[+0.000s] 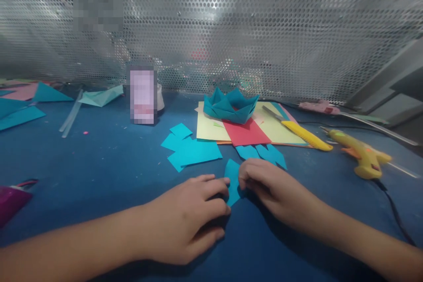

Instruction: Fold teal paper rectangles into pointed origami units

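Under my eye, the small blue paper piece (233,180) looks smooth and matt. At 12 o'clock from it, the folded paper crown (231,108) is matt too, with shiny perforated metal (211,31) beyond. The cutter handle (306,134) at 2 o'clock and glue gun (366,152) at 3 look plastic; glossy, translucent sticks (72,114) lie at 10.

The small paper piece (233,176) in front is bright turquoise blue, and the flat paper pieces (200,153) have the same colour. The folded paper model (231,109) is a darker teal. The card (248,134) is plain red, the sheet (209,125) pale yellow. Both the cutter handle (306,135) and the glue gun (365,152) are yellow. The table (109,154) is dark blue; the metal panel (185,0) is silver-grey with a regular pattern of round holes.
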`<act>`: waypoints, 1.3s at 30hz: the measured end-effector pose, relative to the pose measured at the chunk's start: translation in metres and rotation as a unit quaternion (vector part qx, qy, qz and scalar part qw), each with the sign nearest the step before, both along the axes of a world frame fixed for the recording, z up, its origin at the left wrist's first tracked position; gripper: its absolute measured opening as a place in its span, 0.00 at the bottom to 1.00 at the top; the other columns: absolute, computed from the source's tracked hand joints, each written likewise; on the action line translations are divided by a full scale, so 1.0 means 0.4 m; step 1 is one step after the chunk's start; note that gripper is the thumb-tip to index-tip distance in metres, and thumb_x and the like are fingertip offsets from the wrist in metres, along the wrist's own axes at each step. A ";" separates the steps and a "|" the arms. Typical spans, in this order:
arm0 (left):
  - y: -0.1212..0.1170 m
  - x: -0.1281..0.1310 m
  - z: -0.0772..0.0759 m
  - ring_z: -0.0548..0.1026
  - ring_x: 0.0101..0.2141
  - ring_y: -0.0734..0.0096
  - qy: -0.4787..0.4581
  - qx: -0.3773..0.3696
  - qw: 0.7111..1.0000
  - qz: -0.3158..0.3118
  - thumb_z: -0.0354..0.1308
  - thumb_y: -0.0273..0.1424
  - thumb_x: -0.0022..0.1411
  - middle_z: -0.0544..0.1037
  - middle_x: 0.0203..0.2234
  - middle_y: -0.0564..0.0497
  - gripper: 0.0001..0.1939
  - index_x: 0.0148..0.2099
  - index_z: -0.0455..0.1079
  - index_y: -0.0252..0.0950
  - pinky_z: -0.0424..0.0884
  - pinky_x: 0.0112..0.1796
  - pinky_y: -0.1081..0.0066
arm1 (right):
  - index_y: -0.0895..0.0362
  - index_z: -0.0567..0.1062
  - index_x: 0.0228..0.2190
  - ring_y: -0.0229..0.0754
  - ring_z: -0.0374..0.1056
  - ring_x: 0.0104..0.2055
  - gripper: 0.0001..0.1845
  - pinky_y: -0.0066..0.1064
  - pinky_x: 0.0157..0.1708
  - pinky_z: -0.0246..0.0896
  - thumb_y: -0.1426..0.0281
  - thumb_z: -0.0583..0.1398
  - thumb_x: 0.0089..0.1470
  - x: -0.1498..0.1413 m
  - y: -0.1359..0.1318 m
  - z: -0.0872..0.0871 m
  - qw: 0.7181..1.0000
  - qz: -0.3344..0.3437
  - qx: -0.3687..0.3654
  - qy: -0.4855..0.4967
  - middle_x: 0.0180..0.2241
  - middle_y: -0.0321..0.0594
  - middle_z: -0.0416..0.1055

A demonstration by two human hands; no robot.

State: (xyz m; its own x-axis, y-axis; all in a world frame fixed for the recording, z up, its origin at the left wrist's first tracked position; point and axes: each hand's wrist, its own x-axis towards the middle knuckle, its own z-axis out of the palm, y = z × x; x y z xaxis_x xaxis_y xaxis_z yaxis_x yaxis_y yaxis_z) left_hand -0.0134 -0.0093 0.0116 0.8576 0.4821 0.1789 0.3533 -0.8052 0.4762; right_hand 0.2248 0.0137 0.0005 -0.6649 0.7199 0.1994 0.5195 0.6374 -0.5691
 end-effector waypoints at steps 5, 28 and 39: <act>0.004 -0.002 0.001 0.61 0.59 0.47 0.034 0.002 0.999 -0.007 0.57 0.39 0.62 0.63 0.58 0.37 0.16 0.49 0.68 0.34 0.59 0.57 0.47 | 0.55 0.66 0.33 0.44 0.62 0.39 0.14 0.36 0.38 0.58 0.84 0.46 0.55 0.010 0.003 0.010 0.994 -0.025 0.107 -0.021 0.35 0.42 0.68; -0.022 0.019 0.013 0.62 0.50 0.53 0.050 0.059 0.997 0.021 0.51 0.39 0.67 0.64 0.50 0.42 0.16 0.53 0.67 0.40 0.61 0.50 0.51 | 0.53 0.65 0.47 0.43 0.67 0.41 0.14 0.39 0.41 0.64 0.74 0.54 0.59 0.015 0.000 0.002 0.996 -0.075 0.040 0.001 0.41 0.42 0.71; -0.030 0.024 0.004 0.65 0.41 0.60 0.036 0.043 0.998 0.041 0.50 0.24 0.65 0.64 0.42 0.44 0.15 0.52 0.68 0.39 0.69 0.43 0.58 | 0.52 0.65 0.48 0.45 0.67 0.42 0.17 0.41 0.41 0.64 0.75 0.54 0.57 0.002 -0.016 0.009 0.996 -0.079 0.033 0.025 0.41 0.41 0.72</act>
